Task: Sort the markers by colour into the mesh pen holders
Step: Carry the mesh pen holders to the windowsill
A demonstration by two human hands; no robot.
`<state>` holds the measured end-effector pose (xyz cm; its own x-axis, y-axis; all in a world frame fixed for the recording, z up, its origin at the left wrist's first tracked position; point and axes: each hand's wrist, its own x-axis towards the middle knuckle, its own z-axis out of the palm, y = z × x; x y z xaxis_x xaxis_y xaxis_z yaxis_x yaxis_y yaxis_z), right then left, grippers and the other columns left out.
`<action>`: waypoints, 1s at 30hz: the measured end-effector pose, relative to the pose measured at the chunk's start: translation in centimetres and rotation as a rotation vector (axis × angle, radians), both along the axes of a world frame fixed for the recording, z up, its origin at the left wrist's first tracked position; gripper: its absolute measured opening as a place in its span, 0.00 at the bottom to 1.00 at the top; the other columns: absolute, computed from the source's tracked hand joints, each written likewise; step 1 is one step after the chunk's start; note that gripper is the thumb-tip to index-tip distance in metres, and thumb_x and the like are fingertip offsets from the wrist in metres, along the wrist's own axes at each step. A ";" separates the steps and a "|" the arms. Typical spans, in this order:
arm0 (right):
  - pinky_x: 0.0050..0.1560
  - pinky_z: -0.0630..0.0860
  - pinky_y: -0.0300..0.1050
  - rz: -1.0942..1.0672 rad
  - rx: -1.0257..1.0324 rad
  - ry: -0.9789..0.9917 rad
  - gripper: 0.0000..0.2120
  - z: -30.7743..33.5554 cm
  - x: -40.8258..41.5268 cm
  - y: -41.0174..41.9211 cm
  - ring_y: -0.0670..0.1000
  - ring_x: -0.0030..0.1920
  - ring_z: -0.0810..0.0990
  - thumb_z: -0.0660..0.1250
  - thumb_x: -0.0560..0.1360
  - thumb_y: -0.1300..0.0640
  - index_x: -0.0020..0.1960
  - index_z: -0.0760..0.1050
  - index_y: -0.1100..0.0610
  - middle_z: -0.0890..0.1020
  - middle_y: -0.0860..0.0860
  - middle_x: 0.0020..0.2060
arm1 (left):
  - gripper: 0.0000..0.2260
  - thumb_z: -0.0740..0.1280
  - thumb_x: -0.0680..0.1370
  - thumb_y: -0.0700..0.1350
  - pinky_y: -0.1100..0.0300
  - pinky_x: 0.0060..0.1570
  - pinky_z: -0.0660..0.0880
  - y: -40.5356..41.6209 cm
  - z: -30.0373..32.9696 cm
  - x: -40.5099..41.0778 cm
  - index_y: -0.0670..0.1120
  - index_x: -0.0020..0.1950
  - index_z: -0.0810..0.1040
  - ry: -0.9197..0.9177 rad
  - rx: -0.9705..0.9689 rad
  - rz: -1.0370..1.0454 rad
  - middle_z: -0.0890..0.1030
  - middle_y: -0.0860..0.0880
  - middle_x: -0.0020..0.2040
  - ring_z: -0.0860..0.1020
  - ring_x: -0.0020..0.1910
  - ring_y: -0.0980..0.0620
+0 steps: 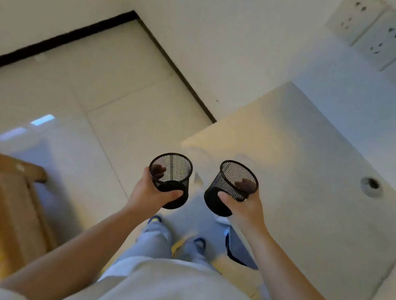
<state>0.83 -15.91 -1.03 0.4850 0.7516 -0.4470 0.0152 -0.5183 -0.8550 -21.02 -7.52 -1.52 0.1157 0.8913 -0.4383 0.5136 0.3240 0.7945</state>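
Two black round mesh pen holders, mouths upward: left hand [151, 193] grips one [171, 179]; right hand [243, 205] grips the other [230, 188], tilted leftward. Both hang beside the pale worktop [311, 159] edge, above the tiled floor [88, 104].

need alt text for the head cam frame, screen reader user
A standing person holds an empty black mesh pen holder in each hand, left hand on the left holder, right hand on the right holder, beside a pale table. No markers are visible; a wooden chair stands at the left.

Mesh walls veil each hand's far fingers [158, 170]; the chair [7, 205] is edge-cropped.
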 end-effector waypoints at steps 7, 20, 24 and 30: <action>0.57 0.75 0.46 0.320 -0.072 0.094 0.21 1.1 -9.8 4.7 0.50 0.55 0.78 0.74 0.68 0.60 0.58 0.74 0.54 0.81 0.49 0.52 | 0.31 0.79 0.62 0.44 0.56 0.58 0.71 -3.4 -0.4 -14.2 0.51 0.59 0.66 -0.029 -0.094 0.316 0.75 0.53 0.59 0.74 0.58 0.54; 0.43 0.72 0.32 0.618 -0.169 0.061 0.21 0.4 -30.0 14.6 0.48 0.49 0.78 0.74 0.67 0.64 0.58 0.72 0.57 0.80 0.52 0.49 | 0.37 0.79 0.62 0.48 0.61 0.51 0.72 -4.4 0.2 -36.6 0.50 0.66 0.64 0.095 -0.164 0.579 0.74 0.52 0.58 0.72 0.56 0.53; 0.32 0.72 0.25 0.607 -0.166 0.085 0.23 -0.1 -35.0 18.9 0.47 0.43 0.78 0.72 0.68 0.70 0.61 0.70 0.66 0.80 0.57 0.49 | 0.38 0.80 0.61 0.49 0.63 0.49 0.71 -2.0 -1.0 -40.0 0.51 0.65 0.65 0.085 -0.181 0.682 0.74 0.54 0.57 0.72 0.55 0.54; 0.42 0.75 0.33 0.714 -0.174 0.102 0.21 -1.9 -41.8 29.3 0.48 0.46 0.81 0.73 0.67 0.66 0.59 0.72 0.62 0.82 0.55 0.48 | 0.35 0.80 0.58 0.52 0.66 0.43 0.70 5.1 -2.7 -44.4 0.55 0.59 0.64 0.077 -0.216 0.847 0.74 0.55 0.54 0.72 0.51 0.55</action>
